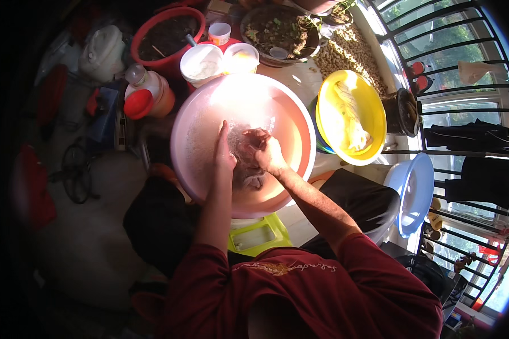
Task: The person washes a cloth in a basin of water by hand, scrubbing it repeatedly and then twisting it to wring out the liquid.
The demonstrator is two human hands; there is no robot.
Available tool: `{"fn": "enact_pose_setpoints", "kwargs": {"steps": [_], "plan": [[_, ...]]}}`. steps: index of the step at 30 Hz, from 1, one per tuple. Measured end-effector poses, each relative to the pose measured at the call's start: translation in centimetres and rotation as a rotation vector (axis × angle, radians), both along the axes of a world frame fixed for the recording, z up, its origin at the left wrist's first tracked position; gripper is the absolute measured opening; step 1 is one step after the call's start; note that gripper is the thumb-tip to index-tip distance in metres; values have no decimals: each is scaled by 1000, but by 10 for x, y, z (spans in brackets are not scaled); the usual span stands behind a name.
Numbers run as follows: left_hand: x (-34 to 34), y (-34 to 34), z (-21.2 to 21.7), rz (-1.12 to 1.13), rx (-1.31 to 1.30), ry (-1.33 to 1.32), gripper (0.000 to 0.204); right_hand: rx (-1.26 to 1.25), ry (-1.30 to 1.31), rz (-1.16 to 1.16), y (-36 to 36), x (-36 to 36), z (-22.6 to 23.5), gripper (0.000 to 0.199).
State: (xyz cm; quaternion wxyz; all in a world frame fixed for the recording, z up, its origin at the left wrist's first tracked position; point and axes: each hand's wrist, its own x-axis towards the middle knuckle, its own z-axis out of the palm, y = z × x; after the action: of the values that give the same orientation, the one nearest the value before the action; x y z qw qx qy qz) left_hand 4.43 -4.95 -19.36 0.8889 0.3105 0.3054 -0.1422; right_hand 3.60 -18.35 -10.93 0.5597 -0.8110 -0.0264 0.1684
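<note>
Leans over a large pink basin (301, 148), part-filled with sudsy water, with a knee on either side. Rests the left hand (226, 151) just left of the basin's middle, against the near-left side of a dark wet cloth (244, 158), with fingers straight, pointing toward the far rim and clasping nothing. Curls the right hand (270, 155) around a fold of the same cloth, slightly right of the middle, with the wrist angled in over the near-right rim. Has the cloth low in the basin, between and under both hands, with a paler bunch toward the near rim. Cannot tell its full outline under the water and glare.

Wears a maroon shirt (316, 294) and dark trousers (353, 198). Shows a light-green stool (260, 234) by the basin's near rim.

Has a yellow basin (374, 121) just beside the pink basin's right rim, with a whitish cloth (350, 116) stretched inside from far rim to near. Beyond that, includes a black bucket (406, 113) and, nearer, a blue basin (423, 181), both close to a barred window (461, 53). Past the far rim, includes two white tubs (201, 59), a red pot (134, 48) of soil and a tan heap (353, 53) of peanut-like pieces.
</note>
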Motion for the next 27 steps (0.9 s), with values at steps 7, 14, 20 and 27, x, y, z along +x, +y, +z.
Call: {"fn": "enact_pose_setpoints", "kwargs": {"steps": [7,14,20,27], "plan": [[-5,-12,-19,126,244,-661,40,-96,-362,151,31,-60,85,28],[-34,-24,4,323,-108,-580,36,-203,-503,69,43,-42,57,31],[-6,-37,69,292,-12,97,22,-297,-123,-166,12,3,31,33],[2,-19,46,149,74,-228,35,-482,44,-206,-12,22,6,46]]}}
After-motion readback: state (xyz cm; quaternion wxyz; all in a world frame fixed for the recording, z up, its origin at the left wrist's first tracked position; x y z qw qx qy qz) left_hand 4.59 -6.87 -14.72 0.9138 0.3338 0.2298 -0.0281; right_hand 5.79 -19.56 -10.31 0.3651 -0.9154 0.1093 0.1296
